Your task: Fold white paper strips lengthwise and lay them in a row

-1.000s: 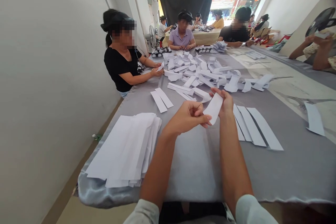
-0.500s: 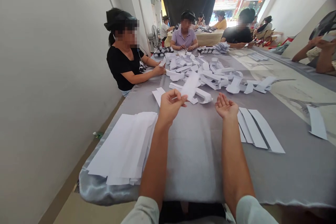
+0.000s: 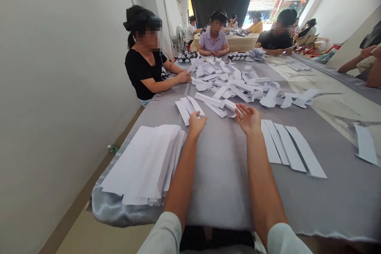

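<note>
My left hand (image 3: 197, 123) is low over the table at the near end of a few white paper strips (image 3: 182, 112). Its fingers are loosely bent with the thumb apart, and no paper shows in them. My right hand (image 3: 249, 119) is palm up, fingers stretched out, holding nothing. Just to its right, several long white strips (image 3: 293, 149) lie side by side. Ahead of both hands spreads a loose pile of folded and curled white paper strips (image 3: 229, 77). A thick stack of white paper sheets (image 3: 139, 162) lies left of my left forearm.
The table has a grey cloth (image 3: 220, 174) over it. A co-worker in black (image 3: 145, 65) sits at the left edge, and another in a purple shirt (image 3: 213, 41) sits across. One more strip (image 3: 365, 145) lies far right. A white wall (image 3: 59, 67) runs along the left.
The white paper piece that my left hand pinched is out of its fingers. That hand has come down toward the strips at left. My right hand has shifted slightly left, fingers more spread.
</note>
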A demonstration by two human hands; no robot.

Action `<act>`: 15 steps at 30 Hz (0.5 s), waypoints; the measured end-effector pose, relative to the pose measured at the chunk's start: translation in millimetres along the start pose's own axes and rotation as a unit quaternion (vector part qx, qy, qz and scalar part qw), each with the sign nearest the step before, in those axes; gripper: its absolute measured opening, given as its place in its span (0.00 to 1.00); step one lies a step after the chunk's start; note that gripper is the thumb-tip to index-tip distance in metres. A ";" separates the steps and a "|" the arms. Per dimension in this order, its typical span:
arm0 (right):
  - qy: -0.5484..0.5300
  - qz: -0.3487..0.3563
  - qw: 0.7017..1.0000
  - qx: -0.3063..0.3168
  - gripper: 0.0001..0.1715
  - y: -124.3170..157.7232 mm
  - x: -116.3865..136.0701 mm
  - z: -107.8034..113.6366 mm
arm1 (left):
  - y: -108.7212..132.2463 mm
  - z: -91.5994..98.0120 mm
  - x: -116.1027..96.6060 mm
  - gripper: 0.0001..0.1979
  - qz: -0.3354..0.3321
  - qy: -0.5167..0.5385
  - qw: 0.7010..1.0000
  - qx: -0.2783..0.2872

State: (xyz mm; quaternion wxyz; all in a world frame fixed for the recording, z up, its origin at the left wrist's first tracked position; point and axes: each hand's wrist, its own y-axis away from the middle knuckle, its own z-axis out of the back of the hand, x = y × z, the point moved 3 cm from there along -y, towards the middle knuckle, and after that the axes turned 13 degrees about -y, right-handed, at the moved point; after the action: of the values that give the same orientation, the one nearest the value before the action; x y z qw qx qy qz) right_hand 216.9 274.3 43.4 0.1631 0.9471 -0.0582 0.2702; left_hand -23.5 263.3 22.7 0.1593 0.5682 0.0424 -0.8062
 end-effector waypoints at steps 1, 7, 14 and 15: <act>0.009 0.001 1.000 0.004 0.21 1.8 0.2 -1.6 | 1.6 -2.3 1.5 0.33 0.013 -0.024 0.999 0.022; 0.063 0.000 0.997 0.043 0.17 18.2 2.4 -20.0 | 9.9 -6.6 0.9 0.43 0.017 -0.109 0.990 0.091; 0.116 0.105 0.980 0.126 0.09 80.7 16.6 -70.1 | 8.7 -6.7 -1.2 0.39 -0.037 -0.188 0.972 0.137; 0.113 0.151 0.971 0.147 0.09 97.5 22.8 -76.6 | 9.2 -6.0 -1.7 0.39 -0.040 -0.189 0.971 0.141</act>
State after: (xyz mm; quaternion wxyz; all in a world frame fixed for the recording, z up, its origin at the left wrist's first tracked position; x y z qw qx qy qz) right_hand 179.1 208.2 143.9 -0.0146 0.9045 -0.1413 0.4022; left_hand -14.8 256.4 23.3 0.0505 0.4203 -0.0793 -0.9025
